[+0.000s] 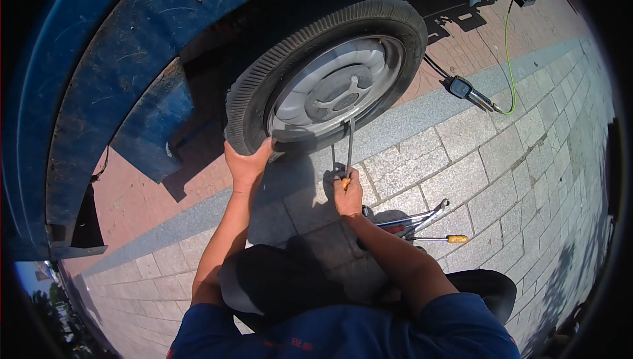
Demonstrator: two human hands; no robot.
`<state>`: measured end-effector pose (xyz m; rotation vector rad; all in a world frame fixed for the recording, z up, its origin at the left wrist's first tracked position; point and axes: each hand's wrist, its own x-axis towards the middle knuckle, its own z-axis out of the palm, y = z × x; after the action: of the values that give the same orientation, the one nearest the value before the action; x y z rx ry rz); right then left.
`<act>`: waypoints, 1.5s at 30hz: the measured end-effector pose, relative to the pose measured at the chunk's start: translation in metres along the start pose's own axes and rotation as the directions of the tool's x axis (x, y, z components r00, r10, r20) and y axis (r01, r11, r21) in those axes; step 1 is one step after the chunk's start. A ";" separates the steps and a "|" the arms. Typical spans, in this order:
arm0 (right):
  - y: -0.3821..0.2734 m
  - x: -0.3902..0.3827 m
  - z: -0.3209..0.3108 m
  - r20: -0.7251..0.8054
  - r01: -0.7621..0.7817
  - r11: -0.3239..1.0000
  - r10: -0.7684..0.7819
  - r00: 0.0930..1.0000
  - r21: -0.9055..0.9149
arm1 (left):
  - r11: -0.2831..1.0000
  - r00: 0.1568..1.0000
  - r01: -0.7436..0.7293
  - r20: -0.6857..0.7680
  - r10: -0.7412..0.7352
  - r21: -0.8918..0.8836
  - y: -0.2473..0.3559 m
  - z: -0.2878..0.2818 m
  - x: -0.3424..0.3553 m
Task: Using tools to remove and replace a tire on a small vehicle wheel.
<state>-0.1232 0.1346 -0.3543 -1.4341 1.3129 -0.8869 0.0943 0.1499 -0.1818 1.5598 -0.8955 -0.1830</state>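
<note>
A black tire [395, 23] on a silver steel rim [330, 75] stands under blue vehicle bodywork. My left hand [245, 164] grips the lower left of the tire, fingers curled behind it. My right hand [346, 194] is closed on the orange handle of a long metal pry tool [349, 154], whose upper end rests at the lower edge of the rim. Below and right of that hand, several tools lie on the paving, including a steel wrench [434, 212] and a yellow-handled screwdriver [457, 238].
Blue bodywork [99, 69] with scuffed edges hangs at the left and overhead. An inflator gauge [461, 87] with a black hose and a thin green hose [511, 75] lies right of the wheel. Grey pavers [501, 161] and a reddish paved strip [151, 187] cover the ground.
</note>
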 end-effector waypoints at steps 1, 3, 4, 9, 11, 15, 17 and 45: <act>-0.003 0.013 -0.031 0.188 0.062 0.984 -0.030 0.982 -0.164 | 1.000 1.000 0.011 0.014 -0.011 -0.024 0.003 -0.002 0.001; -0.005 0.043 -0.098 0.426 0.279 0.887 -0.106 0.898 -0.368 | 0.997 0.996 0.064 0.058 -0.061 -0.047 0.007 0.002 -0.001; -0.010 0.060 -0.120 0.507 0.422 0.818 -0.191 0.840 -0.391 | 0.996 0.997 0.069 0.043 -0.066 -0.057 -0.001 -0.001 -0.001; -0.120 0.109 -0.176 0.728 0.600 0.700 -0.168 0.665 -0.387 | 0.997 0.996 0.083 -0.038 -0.083 -0.002 -0.031 0.001 -0.018; -0.159 0.120 -0.165 0.801 0.789 0.367 -0.162 0.576 -0.493 | 0.990 0.991 0.124 -0.046 -0.127 -0.061 -0.020 0.002 -0.019; -0.210 0.146 -0.139 0.882 0.882 -0.068 0.033 0.469 -0.467 | 0.987 0.988 0.141 -0.051 -0.145 -0.076 -0.018 0.001 -0.018; -0.237 0.153 -0.128 0.925 0.910 -0.184 0.017 0.380 -0.371 | 0.999 0.996 0.026 -0.087 -0.023 0.041 -0.019 0.002 -0.018; -0.180 0.034 -0.096 0.645 0.360 0.687 0.208 0.735 -0.632 | 0.988 0.989 0.138 0.063 -0.134 -0.067 -0.063 0.004 -0.029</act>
<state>-0.1582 0.0770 -0.1588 -2.1762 1.0284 0.2468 0.0986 0.1605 -0.2501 1.5560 -0.8193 -0.3559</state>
